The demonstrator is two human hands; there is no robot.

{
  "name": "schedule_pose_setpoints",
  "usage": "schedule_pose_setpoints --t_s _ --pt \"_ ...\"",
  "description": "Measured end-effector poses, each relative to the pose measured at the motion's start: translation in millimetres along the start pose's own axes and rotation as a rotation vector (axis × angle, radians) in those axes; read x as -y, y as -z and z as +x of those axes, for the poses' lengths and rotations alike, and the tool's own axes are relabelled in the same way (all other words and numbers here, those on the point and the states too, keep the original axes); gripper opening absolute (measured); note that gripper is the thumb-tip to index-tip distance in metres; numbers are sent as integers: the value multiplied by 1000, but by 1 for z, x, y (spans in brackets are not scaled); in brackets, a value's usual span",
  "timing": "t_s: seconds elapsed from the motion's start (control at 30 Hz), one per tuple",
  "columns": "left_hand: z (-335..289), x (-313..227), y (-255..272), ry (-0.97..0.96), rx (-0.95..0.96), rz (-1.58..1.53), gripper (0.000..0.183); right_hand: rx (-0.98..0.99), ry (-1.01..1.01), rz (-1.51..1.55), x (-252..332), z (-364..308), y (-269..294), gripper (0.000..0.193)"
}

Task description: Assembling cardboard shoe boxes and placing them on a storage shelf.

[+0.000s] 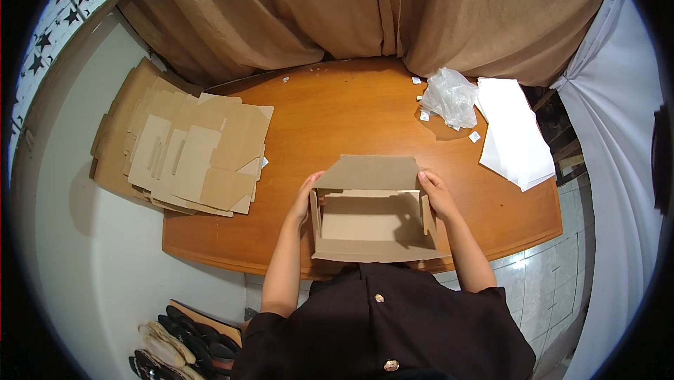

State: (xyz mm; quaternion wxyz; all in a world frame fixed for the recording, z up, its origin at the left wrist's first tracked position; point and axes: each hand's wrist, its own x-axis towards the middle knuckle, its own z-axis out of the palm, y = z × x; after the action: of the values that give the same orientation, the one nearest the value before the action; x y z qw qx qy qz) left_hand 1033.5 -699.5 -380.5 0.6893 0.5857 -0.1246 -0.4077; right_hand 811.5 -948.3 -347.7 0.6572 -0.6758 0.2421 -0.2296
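A brown cardboard box [372, 220] sits at the front edge of the table, its top open and its inside bare. One wide flap [377, 171] rises along its far side, and another flap [372, 250] lies along the near side. My left hand [306, 196] grips the box's left wall, fingers mostly hidden behind it. At the far right corner, my right hand [438, 194] holds the other side, the thumb resting near the flap's edge.
A stack of flat cardboard blanks [189, 148] lies at the table's left. To the right are a crumpled clear plastic bag [449, 97], small white pieces [474, 137] and white paper sheets [516, 134]. Brown curtains [281, 8] hang behind the wooden table [337, 113]; shoes [186, 341] stand lower left.
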Motion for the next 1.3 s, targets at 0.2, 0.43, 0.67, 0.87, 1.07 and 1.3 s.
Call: schedule_pose_setpoints --t_s 0.2,0.43,0.67,0.87,1.07,1.3 --pt "-9 50 21 223 -156 -16 50 -64 -423 373 -19 -15 2 22" --pt "-10 55 8 285 -151 -137 53 -306 -467 431 -82 -28 23 27" --pt "-26 32 -22 67 -107 -305 58 -187 -452 303 -39 -43 12 40" --pt "-18 29 -31 -96 -324 -410 56 -116 -447 227 -53 -45 9 48" --pt "0 66 -11 133 -124 -182 43 -177 -510 346 -95 -38 18 54" --pt "16 71 7 -116 -478 120 41 -603 -186 131 -67 -22 40 41"
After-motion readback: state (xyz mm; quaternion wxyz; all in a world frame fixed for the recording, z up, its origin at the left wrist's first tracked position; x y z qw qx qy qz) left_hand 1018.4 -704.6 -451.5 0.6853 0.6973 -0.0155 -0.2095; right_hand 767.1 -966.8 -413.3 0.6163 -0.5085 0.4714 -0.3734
